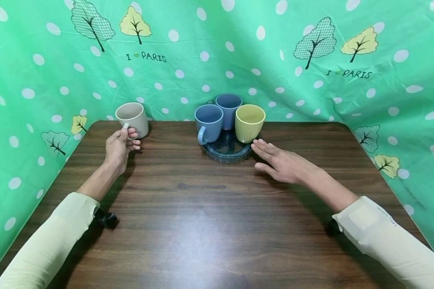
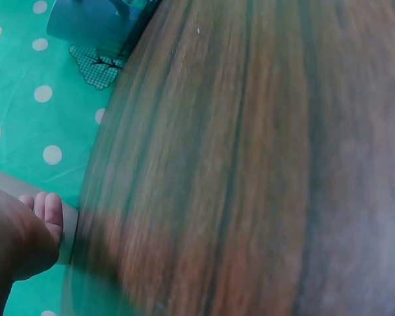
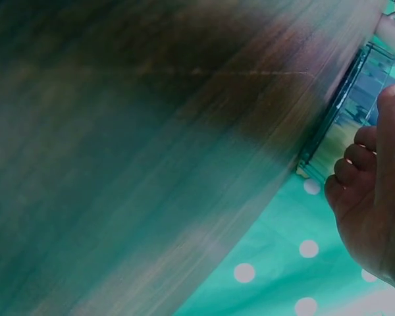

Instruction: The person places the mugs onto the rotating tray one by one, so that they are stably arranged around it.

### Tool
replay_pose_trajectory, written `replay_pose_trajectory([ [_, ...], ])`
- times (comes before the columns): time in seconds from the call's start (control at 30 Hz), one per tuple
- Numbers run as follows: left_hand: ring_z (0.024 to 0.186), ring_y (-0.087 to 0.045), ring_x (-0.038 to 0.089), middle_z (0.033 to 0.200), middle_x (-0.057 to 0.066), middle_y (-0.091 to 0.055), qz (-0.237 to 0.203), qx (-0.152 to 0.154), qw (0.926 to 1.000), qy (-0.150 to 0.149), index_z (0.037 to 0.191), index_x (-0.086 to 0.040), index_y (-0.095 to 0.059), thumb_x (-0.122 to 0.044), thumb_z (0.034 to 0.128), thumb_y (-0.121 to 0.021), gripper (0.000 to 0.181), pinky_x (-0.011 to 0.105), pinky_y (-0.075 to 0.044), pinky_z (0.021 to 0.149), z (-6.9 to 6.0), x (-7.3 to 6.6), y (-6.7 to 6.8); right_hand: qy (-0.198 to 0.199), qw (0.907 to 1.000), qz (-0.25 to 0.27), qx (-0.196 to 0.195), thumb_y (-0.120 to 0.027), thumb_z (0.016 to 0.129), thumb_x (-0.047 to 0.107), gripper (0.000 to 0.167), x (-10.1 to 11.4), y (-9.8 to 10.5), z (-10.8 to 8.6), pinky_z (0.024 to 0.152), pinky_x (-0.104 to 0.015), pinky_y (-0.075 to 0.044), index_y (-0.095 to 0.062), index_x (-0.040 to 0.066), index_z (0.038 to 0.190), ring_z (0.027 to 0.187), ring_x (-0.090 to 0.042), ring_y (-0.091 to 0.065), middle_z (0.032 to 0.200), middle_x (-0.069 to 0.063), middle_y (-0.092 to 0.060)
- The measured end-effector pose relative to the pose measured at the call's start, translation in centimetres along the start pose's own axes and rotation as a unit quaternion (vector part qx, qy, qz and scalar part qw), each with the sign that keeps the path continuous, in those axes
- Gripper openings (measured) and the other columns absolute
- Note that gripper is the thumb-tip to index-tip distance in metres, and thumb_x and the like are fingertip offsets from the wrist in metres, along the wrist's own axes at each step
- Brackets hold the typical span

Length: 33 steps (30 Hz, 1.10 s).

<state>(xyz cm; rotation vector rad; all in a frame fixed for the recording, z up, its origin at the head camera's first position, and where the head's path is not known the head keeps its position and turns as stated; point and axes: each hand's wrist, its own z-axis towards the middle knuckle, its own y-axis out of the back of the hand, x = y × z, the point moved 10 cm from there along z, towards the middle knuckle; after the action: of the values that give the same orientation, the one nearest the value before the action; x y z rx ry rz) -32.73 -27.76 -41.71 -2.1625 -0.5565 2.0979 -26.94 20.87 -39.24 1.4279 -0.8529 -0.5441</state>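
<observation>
At the back left of the table, my left hand (image 1: 119, 150) pinches the handle of a light grey mug (image 1: 134, 118), which stands upright. The left wrist view shows curled fingers against the side of that mug (image 2: 67, 230). A round dark glass tray (image 1: 227, 155) sits at the back middle, bearing a blue mug (image 1: 211, 126) with its handle to the front, a second blue mug (image 1: 228, 101) behind, and a yellow mug (image 1: 250, 122). My right hand (image 1: 283, 162) lies with straight fingers at the tray's right edge; whether the fingertips touch it I cannot tell.
The brown wooden table (image 1: 202, 224) spreads out in front of both hands. A green dotted curtain (image 1: 188, 48) hangs right behind the table's back edge and along its sides, close to the mugs.
</observation>
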Motion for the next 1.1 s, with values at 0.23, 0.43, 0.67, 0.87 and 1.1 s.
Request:
replay_pose_trajectory([
  [0.23, 0.079, -0.072, 0.013, 0.094, 0.000, -0.074, 0.000, 0.040, 0.9990, -0.019, 0.113, -0.004, -0.070, -0.024, 0.1220, -0.047, 0.032, 0.022, -0.065, 0.073, 0.10, -0.49, -0.19, -0.009, 1.0000, 0.001, 0.001, -0.053, 0.121, 0.043, 0.070, -0.16, -0.03, -0.03, 0.141, -0.061, -0.030, -0.030, 0.009, 0.178, 0.176, -0.040, -0.023, 0.188, -0.015, -0.024],
  [0.43, 0.077, -0.073, 0.014, 0.092, 0.002, -0.076, -0.009, 0.059, 0.9978, -0.030, 0.108, -0.003, -0.072, -0.024, 0.1194, -0.051, 0.032, 0.023, -0.066, 0.074, 0.17, -0.60, -0.01, -0.011, 0.9999, 0.004, 0.002, -0.052, 0.121, 0.044, 0.070, -0.10, -0.01, 0.02, 0.141, -0.062, -0.031, -0.030, 0.009, 0.178, 0.176, -0.040, -0.023, 0.188, -0.016, -0.024],
  [0.67, 0.076, -0.073, 0.016, 0.092, 0.005, -0.077, -0.038, 0.062, 0.9967, -0.035, 0.103, -0.001, -0.073, -0.021, 0.1173, -0.055, 0.030, 0.024, -0.066, 0.072, 0.21, -0.42, 0.05, -0.012, 0.9999, 0.006, 0.002, -0.052, 0.121, 0.043, 0.070, -0.12, -0.11, 0.02, 0.141, -0.062, -0.030, -0.030, 0.010, 0.178, 0.176, -0.040, -0.023, 0.188, -0.015, -0.024],
  [0.87, 0.078, -0.074, 0.016, 0.092, 0.006, -0.077, -0.056, 0.059, 0.9960, -0.037, 0.103, 0.001, -0.073, -0.019, 0.1167, -0.056, 0.029, 0.024, -0.065, 0.070, 0.27, -0.23, 0.04, -0.002, 1.0000, 0.004, -0.003, -0.053, 0.121, 0.041, 0.069, 0.02, -0.06, 0.11, 0.141, -0.062, -0.029, -0.032, 0.007, 0.177, 0.175, -0.040, -0.024, 0.188, -0.017, -0.026],
  [1.1, 0.077, -0.076, 0.017, 0.090, 0.006, -0.079, -0.056, 0.056, 0.9960, -0.042, 0.100, 0.000, -0.075, -0.017, 0.1161, -0.058, 0.029, 0.025, -0.065, 0.069, 0.27, -0.30, -0.18, -0.007, 1.0000, 0.006, -0.001, -0.053, 0.121, 0.042, 0.070, -0.20, -0.19, 0.09, 0.142, -0.061, -0.029, -0.031, 0.008, 0.178, 0.176, -0.040, -0.023, 0.188, -0.016, -0.025],
])
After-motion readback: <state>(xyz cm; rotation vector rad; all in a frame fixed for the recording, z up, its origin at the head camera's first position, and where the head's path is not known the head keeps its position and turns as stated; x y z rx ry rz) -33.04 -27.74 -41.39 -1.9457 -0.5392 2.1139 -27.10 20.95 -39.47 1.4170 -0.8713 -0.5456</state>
